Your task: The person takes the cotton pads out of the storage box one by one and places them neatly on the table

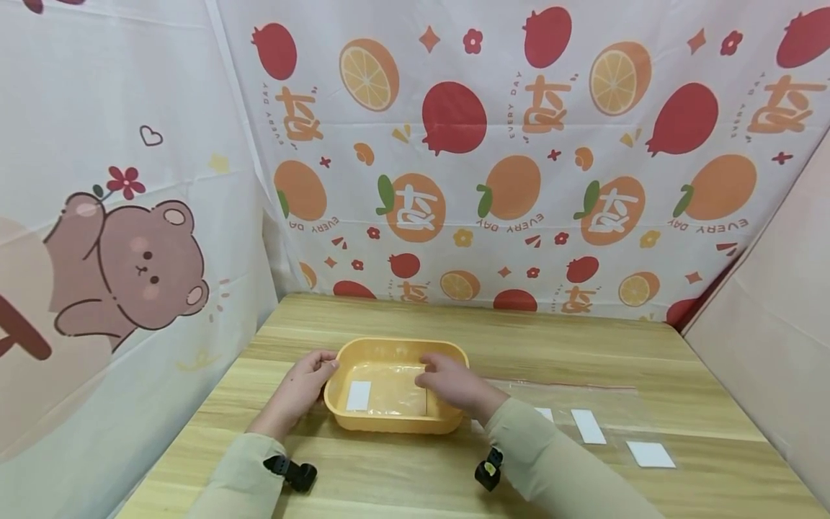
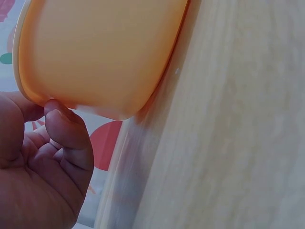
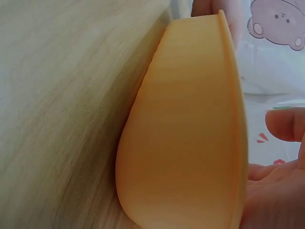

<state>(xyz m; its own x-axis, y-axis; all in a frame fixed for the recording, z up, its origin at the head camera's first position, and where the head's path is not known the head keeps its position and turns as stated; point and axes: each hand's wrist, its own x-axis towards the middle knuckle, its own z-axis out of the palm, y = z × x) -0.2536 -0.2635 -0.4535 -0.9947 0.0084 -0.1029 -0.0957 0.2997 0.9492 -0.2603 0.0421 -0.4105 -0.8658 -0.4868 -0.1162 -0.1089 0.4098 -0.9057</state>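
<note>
A yellow plastic basin sits on the wooden table in front of me. My left hand grips its left end, fingers and thumb at the rim, as the left wrist view also shows. Inside the basin lies a flat clear plastic bag with a white label at its left. Over the basin's right side reaches my right hand, its fingertips above the right part of that bag. Thumb and fingers stand apart above the rim in the right wrist view, with nothing visible between them.
Right of the basin, clear zip bags lie flat on the table, partly behind my right forearm. They carry white labels and a red zip line along the top. Printed cloths hang at the back and both sides.
</note>
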